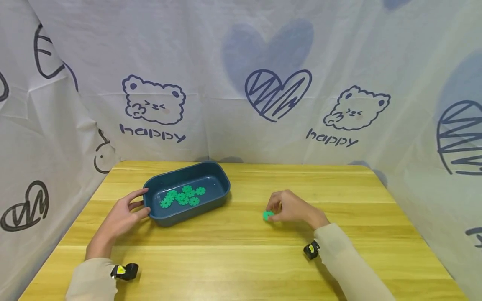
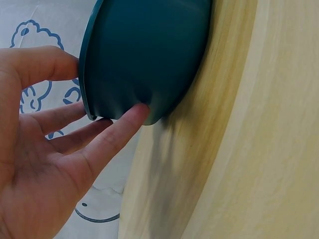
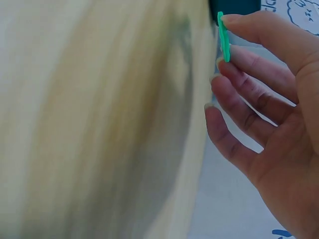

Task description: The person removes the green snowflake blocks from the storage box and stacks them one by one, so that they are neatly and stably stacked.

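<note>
Wood tbl [image 1: 233, 259], grn disc [image 1: 267, 215] in pinch of R hand [image 1: 292, 206]

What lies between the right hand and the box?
Beyond the green disc held by the right hand, only bare table lies before the box, as the head view shows.

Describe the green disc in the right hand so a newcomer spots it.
On the table, look right of the bin to the right hand. It pinches the green disc, the only one seen outside the bin.
</note>
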### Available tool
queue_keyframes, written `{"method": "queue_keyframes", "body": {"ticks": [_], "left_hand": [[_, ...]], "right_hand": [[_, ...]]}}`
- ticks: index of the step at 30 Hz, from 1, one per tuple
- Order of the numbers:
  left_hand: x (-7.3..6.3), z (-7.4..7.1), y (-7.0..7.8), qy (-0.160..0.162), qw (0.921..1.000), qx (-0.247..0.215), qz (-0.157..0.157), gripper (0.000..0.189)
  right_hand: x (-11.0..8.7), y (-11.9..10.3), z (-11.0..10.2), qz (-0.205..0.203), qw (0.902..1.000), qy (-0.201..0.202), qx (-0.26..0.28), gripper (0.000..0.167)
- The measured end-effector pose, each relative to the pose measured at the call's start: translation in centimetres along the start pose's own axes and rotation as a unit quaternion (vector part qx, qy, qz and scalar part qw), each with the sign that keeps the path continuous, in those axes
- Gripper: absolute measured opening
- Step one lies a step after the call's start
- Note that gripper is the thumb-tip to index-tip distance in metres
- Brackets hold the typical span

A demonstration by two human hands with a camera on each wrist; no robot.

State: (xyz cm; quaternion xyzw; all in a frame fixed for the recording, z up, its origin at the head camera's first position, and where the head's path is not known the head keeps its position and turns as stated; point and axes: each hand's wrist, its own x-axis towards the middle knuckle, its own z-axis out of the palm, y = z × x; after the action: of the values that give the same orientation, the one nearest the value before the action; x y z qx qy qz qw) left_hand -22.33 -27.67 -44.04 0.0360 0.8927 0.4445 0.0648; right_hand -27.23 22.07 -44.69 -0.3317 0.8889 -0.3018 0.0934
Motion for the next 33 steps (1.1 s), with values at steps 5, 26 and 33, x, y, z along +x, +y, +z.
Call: {"method": "queue_keyframes", "body": {"ticks": [5,26,33], "left_hand": [[0.1,0.0,-0.1,0.002,1.0000,0.001,0.004,0.072],[0.1,0.1,-0.2,0.005,1.0000,0.007,0.002,0.071],[0.1,0.1,-0.2,0.005,1.0000,0.005,0.002,0.071]], "right_hand": [[-0.8,0.4,0.5,-0.004,0.9998,-0.013,0.012,0.010],[-0.8,0.9,1.3,-0.012,0.9996,-0.024,0.004,0.010],[-0.6,0.8,1.4,-0.023,0.9993,-0.026,0.011,0.012]]}}
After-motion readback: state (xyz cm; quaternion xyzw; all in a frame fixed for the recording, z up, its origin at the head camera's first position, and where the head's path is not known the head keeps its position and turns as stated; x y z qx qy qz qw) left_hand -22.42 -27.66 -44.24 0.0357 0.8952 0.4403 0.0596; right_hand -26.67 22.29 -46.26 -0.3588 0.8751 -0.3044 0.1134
